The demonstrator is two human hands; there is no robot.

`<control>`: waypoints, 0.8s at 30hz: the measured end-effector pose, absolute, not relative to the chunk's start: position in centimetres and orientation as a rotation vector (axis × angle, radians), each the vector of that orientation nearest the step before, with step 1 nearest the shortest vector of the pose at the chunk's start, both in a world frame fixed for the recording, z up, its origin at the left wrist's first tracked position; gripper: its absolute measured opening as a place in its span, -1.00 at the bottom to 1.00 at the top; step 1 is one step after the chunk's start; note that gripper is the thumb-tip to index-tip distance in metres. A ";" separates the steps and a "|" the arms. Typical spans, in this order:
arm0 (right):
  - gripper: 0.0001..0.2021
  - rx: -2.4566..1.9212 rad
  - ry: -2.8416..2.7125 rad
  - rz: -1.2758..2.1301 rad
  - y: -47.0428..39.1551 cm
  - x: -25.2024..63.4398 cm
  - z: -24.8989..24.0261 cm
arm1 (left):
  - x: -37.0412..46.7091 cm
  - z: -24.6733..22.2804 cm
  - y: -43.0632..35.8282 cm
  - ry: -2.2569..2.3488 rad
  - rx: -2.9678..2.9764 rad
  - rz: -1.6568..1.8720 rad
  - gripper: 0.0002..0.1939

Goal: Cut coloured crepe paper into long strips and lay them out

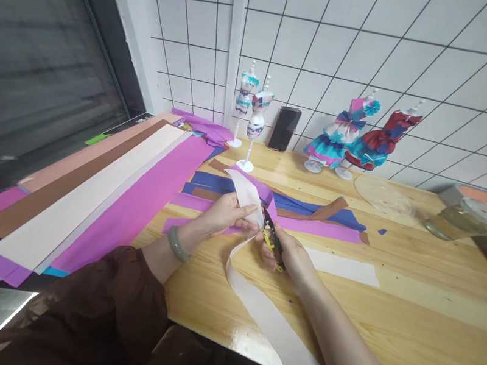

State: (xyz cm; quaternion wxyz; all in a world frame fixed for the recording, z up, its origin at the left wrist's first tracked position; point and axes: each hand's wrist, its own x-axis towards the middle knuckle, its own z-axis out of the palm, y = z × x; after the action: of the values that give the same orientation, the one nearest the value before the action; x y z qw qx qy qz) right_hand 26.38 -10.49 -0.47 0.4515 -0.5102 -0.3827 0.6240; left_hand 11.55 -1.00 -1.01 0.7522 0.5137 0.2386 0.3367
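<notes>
Your left hand (pixel 224 213) has its grip closed on a pale paper strip (pixel 267 322), thumb on top and fingers beneath, pinching it just beside the blades. Your right hand (pixel 289 258) is clamped around the yellow-handled scissors (pixel 272 241), fingers curled tight through the handles; the blades sit at the strip's edge, right between your two hands. How far apart the blades are cannot be told. From your left grip the strip arcs up and away over the counter (pixel 413 308), and from your right grip it trails back toward you and off the counter's near edge.

Just beyond both hands lie purple, blue and brown paper strips (pixel 312 218). Well to the left of your left hand, long paper sheets (pixel 97 196) lie stacked side by side. Far to the right of your right hand stands a clear glass jar (pixel 459 220), tilted by the lens, holding what looks like a yellowish liquid, with a clear round lid (pixel 382 195) flat beside it.
</notes>
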 end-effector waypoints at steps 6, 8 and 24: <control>-0.58 -1.179 -0.840 1.656 -10.7 26.3 -0.3 | 11.6 -1.3 -0.9 0.499 1.114 0.721 -0.67; -0.59 -1.156 -0.801 1.704 -10.7 26.3 -0.2 | 11.6 -1.2 -1.0 0.502 1.110 0.719 -0.65; -0.60 -1.185 -0.817 1.670 -10.7 26.5 -0.2 | 11.9 -0.7 -1.3 0.510 1.124 0.735 -0.63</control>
State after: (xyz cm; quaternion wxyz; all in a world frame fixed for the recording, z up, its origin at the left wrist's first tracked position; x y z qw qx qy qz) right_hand 26.49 -10.67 -0.20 0.4515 -0.4796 -0.3308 0.6758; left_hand 11.93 -1.31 -0.74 0.7527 0.5150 0.2338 0.3369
